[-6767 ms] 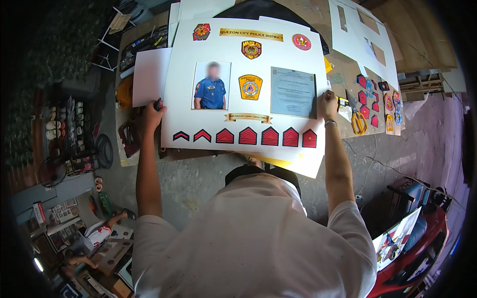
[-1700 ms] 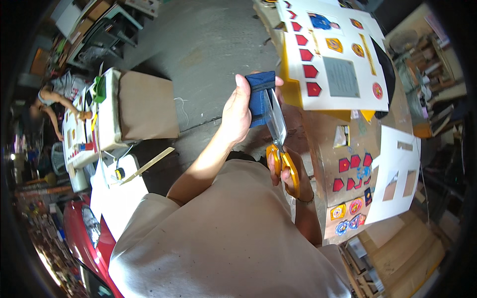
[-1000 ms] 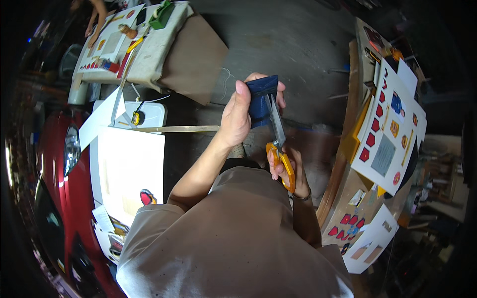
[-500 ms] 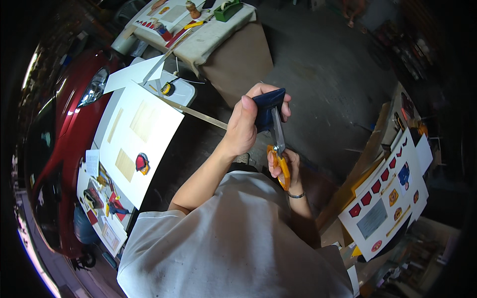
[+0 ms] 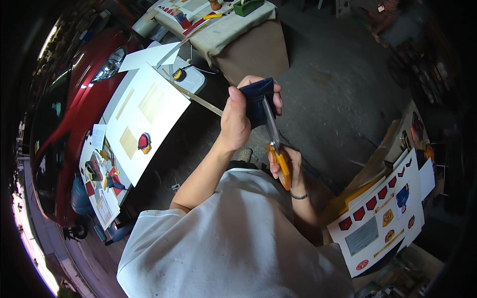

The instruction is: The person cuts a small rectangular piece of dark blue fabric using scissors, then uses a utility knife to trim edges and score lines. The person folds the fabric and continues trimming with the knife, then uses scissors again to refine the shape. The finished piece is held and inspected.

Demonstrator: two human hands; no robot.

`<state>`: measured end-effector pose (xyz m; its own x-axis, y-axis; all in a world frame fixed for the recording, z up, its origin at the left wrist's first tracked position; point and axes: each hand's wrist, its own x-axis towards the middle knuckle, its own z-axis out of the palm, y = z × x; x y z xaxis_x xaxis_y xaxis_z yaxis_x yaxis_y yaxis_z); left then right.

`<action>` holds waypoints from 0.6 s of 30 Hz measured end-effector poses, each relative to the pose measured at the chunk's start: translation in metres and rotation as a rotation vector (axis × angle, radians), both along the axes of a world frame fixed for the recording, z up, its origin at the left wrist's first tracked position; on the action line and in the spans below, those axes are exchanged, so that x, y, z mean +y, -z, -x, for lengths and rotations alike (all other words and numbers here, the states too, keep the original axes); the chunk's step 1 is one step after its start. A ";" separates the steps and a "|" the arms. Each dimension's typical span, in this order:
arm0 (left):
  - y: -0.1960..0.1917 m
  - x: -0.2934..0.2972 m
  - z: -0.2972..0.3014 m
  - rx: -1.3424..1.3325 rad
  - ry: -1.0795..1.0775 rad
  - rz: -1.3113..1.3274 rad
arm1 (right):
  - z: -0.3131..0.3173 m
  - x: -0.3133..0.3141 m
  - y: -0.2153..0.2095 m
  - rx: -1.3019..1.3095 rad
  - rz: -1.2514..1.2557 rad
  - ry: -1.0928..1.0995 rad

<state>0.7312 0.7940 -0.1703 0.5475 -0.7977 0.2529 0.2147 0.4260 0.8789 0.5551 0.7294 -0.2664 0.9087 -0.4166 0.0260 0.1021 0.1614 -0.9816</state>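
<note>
My left hand [image 5: 237,115] is closed round a dark blue, slightly glossy flat piece [image 5: 257,97], thumb on the near side and fingertips showing past its right edge. My right hand [image 5: 288,166] grips a pair of scissors [image 5: 280,161] by its orange handles. The metal blades point up and lie against the lower part of the blue piece. Whether they are cutting into it cannot be made out. Both hands are held up in front of my body, away from the tables.
At left, a white board [image 5: 144,114] with a red-and-black item [image 5: 144,143] lies on a table beside a red car [image 5: 89,99]. A tape measure [image 5: 179,74] sits behind it. A cloth-covered table [image 5: 233,37] stands ahead. Another board [image 5: 365,237] with red cutouts leans at right.
The whole view has shifted, so the surroundings sit differently in it. My left hand and the blue piece are slightly farther left and up. The scissors' handles look closer together.
</note>
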 end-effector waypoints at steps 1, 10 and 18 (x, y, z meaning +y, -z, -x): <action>0.000 -0.001 0.001 -0.001 -0.004 0.017 | 0.000 -0.001 0.001 0.003 -0.009 -0.003; -0.002 -0.006 -0.002 -0.028 -0.013 0.008 | -0.007 -0.009 0.013 -0.020 -0.029 0.023; 0.003 -0.004 -0.006 -0.040 -0.023 -0.039 | -0.005 -0.014 0.022 0.076 -0.200 0.015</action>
<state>0.7374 0.7902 -0.1733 0.5560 -0.7944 0.2446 0.1691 0.3962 0.9025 0.5600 0.7152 -0.2884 0.8986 -0.4201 -0.1266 0.0330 0.3524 -0.9353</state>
